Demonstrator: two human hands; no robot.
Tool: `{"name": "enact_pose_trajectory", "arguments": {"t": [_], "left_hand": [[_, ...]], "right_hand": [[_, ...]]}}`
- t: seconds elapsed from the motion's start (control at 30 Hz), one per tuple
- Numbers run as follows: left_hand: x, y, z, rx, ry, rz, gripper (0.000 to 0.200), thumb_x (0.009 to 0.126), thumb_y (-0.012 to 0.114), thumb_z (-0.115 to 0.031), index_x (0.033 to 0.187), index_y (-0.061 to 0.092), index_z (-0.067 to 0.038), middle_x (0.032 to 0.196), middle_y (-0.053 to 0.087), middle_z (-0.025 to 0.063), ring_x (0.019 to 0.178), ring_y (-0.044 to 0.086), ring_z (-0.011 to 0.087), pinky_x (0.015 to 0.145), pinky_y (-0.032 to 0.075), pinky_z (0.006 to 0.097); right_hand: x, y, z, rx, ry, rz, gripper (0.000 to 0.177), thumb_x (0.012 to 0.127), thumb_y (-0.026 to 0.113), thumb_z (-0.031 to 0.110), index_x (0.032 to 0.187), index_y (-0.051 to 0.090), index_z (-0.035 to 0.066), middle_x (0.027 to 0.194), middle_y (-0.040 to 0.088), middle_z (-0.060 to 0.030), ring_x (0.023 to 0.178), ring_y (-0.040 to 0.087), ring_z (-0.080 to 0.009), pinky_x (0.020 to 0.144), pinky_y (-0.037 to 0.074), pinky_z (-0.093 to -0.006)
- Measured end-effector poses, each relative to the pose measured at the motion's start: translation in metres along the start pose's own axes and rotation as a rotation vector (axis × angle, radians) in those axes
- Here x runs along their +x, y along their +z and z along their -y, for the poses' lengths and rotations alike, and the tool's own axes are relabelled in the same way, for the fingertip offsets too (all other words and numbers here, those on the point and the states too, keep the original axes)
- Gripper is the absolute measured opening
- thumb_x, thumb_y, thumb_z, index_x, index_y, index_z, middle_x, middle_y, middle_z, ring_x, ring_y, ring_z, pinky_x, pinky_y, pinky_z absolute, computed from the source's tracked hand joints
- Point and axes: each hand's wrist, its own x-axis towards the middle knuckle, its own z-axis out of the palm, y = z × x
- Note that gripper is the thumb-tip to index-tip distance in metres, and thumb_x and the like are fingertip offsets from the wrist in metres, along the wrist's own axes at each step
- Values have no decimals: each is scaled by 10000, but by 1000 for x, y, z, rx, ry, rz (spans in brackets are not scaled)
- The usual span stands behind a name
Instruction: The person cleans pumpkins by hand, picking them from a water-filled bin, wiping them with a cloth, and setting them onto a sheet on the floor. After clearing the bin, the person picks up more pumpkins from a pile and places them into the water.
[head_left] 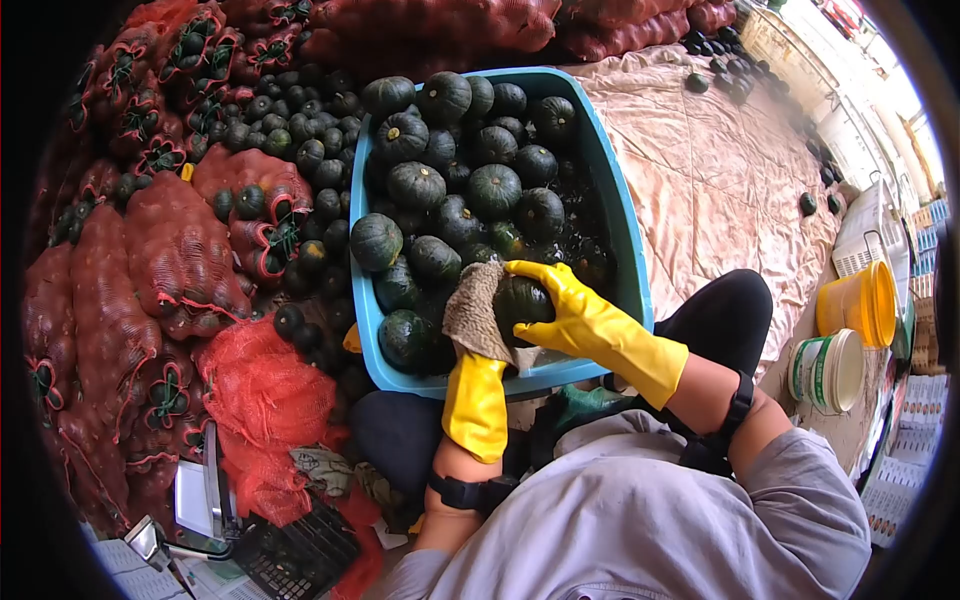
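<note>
Both my hands wear yellow rubber gloves over the near edge of a blue tub (630,250) that holds several dark green squashes in water. My right hand (560,300) grips one dark green squash (518,302) from the right side. My left hand (478,395) comes up from below and holds a brownish cloth (475,315) pressed against the squash's left side. The left hand's fingers are hidden under the cloth.
Red mesh sacks (180,260) full of squashes are piled at the left, with loose squashes (300,130) between them and the tub. A beige tarp (720,170) lies to the right. A yellow bucket (860,305) and a white bucket (828,370) stand at the right. A scale (200,495) sits lower left.
</note>
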Motion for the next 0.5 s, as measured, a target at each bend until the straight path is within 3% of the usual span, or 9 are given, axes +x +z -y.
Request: {"name": "enact_pose_trajectory", "arguments": {"t": [0.1, 0.13, 0.23, 0.27, 0.3, 0.37, 0.4, 0.43, 0.5], "left_hand": [[4, 15, 12, -580, -250, -20, 420, 767, 826, -283, 1114, 694, -88, 1057, 711, 162, 1039, 693, 373, 930, 566, 465], [2, 19, 12, -592, -273, -36, 433, 747, 835, -284, 1106, 692, -88, 1053, 708, 164, 1047, 687, 379, 932, 563, 468], [-1, 19, -6, -37, -129, 17, 474, 688, 864, -287, 1081, 687, -89, 1040, 699, 169, 1069, 669, 396, 940, 556, 478], [-1, 11, -13, 165, -54, 67, 489, 668, 873, -288, 1073, 685, -90, 1035, 695, 170, 1077, 662, 402, 942, 554, 482], [2, 2, -18, 275, 9, 101, 503, 648, 882, -288, 1065, 683, -90, 1031, 692, 172, 1084, 656, 407, 944, 551, 485], [3, -13, -6, 34, 5, 155, 528, 623, 894, -295, 1060, 683, -88, 1031, 697, 156, 1073, 665, 389, 932, 554, 466], [4, -6, 2, -340, -190, 141, 444, 705, 857, -289, 1059, 681, -87, 1042, 696, 140, 1065, 673, 354, 940, 553, 445], [3, 1, 9, -716, -380, 57, 363, 787, 819, -282, 1058, 679, -86, 1054, 696, 125, 1057, 680, 318, 948, 552, 424], [0, 38, 52, -127, 70, -58, 228, 902, 744, -229, 1072, 676, -93, 1135, 705, 121, 1088, 685, 292, 981, 543, 413]], "right_hand": [[4, 6, -4, 934, 529, 71, 719, 878, 867, 256, 1503, 525, 159, 1418, 585, -159, 1288, 612, -278, 1075, 525, -401], [-2, 26, 6, 1289, 673, -164, 768, 901, 864, 284, 1543, 464, 148, 1425, 591, -134, 1281, 610, -238, 1083, 523, -392], [-4, 59, -27, 820, 318, -318, 831, 890, 876, 307, 1550, 429, 71, 1416, 596, -148, 1266, 612, -242, 1086, 523, -397], [4, 41, -32, 447, 255, -149, 813, 863, 879, 271, 1527, 465, 48, 1428, 582, -198, 1305, 596, -299, 1099, 509, -415], [-1, 22, -31, 8, -65, -129, 823, 824, 879, 168, 1539, 475, 107, 1398, 595, -202, 1292, 604, -310, 1143, 464, -407], [1, -9, 15, -8, 85, 153, 818, 812, 860, 140, 1537, 484, 106, 1437, 562, -224, 1334, 574, -313, 1162, 444, -408], [0, -2, -7, 158, 14, 93, 782, 826, 864, 146, 1524, 510, 134, 1413, 592, -188, 1290, 603, -277, 1118, 488, -404], [-2, -3, 4, 803, 326, 162, 704, 873, 849, 191, 1504, 538, 152, 1376, 622, -141, 1236, 625, -231, 1069, 526, -390], [-1, 35, -17, 1078, 362, -167, 673, 921, 834, 224, 1510, 523, 129, 1314, 642, -97, 1186, 621, -182, 1050, 529, -361]]}}
